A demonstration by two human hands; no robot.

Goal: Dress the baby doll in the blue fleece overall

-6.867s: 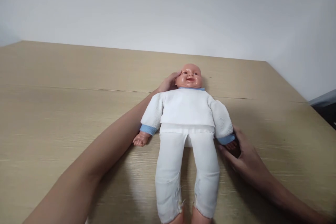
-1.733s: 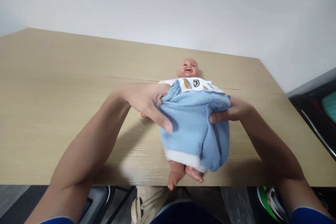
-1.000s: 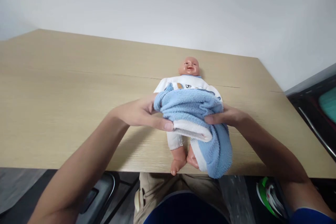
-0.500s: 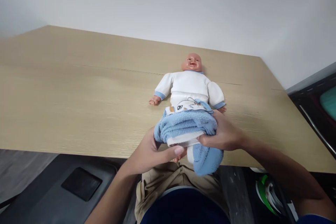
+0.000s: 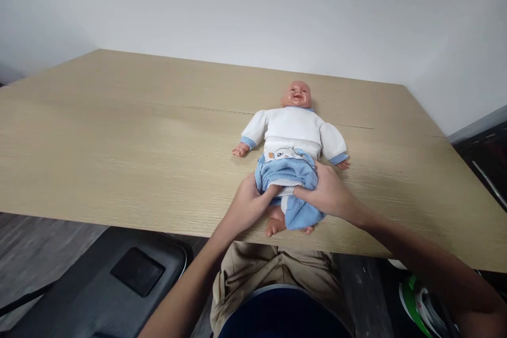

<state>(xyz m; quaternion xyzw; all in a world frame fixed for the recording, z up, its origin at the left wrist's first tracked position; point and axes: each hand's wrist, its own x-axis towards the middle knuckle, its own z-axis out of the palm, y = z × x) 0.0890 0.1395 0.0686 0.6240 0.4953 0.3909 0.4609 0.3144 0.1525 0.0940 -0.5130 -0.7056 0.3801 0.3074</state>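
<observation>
A baby doll in a white top with blue cuffs lies on its back, head away from me and feet towards the near table edge. Bunched around its lower body is a fuzzy blue garment with a white band and a printed animal face; its exact kind is hard to make out. My left hand grips the garment's left side, thumb on the white band. On the other side my right hand holds it with the thumb at the band. A loose blue part hangs over the doll's legs, and one bare foot shows below.
The wooden table reaches back to a white wall. At the lower left stands a black chair with a dark phone-like object on it. A green and white round item sits low at the right, below the table edge.
Both hands have moved away from me with the garment, up the doll's legs towards its waist. More of the feet shows below. The view has shifted slightly.
</observation>
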